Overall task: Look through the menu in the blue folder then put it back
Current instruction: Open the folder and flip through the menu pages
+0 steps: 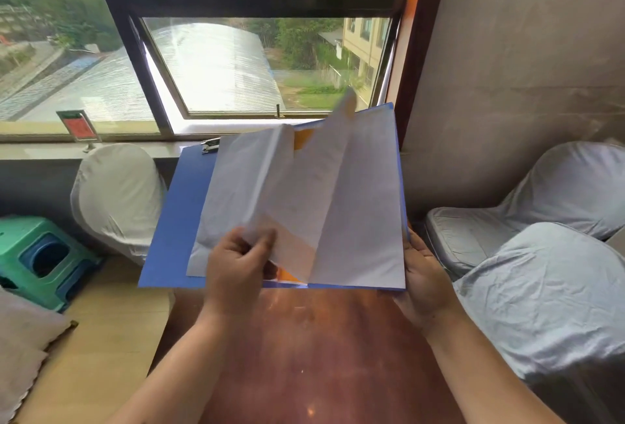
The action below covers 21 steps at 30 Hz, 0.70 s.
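The blue folder [176, 220] is open and held up over the far end of a reddish-brown table [321, 356]. White menu pages [358, 204] lie inside it, several of them lifted and curling mid-turn, blurred. An orange page shows underneath. My left hand [236, 264] pinches the lower edge of a lifted page near the folder's middle. My right hand [426, 281] grips the folder's lower right corner from beneath. A metal clip [209, 145] sits at the folder's top left.
Chairs in white covers stand at left [118, 197] and right [548, 295]. A green and blue plastic stool stack [40, 258] is on the floor at left. A small red sign holder [79, 127] stands on the window sill. A grey wall rises at right.
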Available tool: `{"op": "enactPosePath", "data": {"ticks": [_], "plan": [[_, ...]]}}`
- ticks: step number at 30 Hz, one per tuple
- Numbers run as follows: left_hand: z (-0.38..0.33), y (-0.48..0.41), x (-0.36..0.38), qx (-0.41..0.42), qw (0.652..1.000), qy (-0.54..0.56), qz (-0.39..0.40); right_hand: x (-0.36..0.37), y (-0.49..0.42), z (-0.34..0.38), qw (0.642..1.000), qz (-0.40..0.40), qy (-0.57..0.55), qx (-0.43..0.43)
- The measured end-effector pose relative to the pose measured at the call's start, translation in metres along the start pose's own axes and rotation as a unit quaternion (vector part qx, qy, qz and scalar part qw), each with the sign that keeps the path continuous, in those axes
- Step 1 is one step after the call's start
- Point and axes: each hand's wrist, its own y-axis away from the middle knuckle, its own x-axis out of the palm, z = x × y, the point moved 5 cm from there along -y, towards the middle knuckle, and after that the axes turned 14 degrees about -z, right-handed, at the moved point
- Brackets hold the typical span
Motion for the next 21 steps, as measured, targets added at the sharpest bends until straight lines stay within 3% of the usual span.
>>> {"op": "enactPosePath", "data": {"ticks": [5,13,16,19,21], "plan": [[0.023,-0.036,-0.055,-0.028,0.984,-0.068,-0.164,-0.009,-0.011,0.005,1.0,-0.009,-0.02,-0.008],[0.028,-0.038,-0.067,-0.028,0.951,-0.224,-0.211,-0.002,-0.016,0.005,0.997,0.009,-0.071,-0.007],[0.008,-0.035,-0.06,0.087,0.941,-0.255,-0.207,0.001,-0.016,0.003,0.997,0.008,-0.076,0.0],[-0.017,-0.027,-0.028,0.227,0.93,-0.271,-0.101,0.005,-0.014,0.001,0.998,-0.002,-0.059,-0.004],[-0.033,-0.013,-0.002,0.323,0.9,-0.289,-0.036,0.007,-0.012,-0.001,0.999,-0.012,-0.047,-0.005]]}}
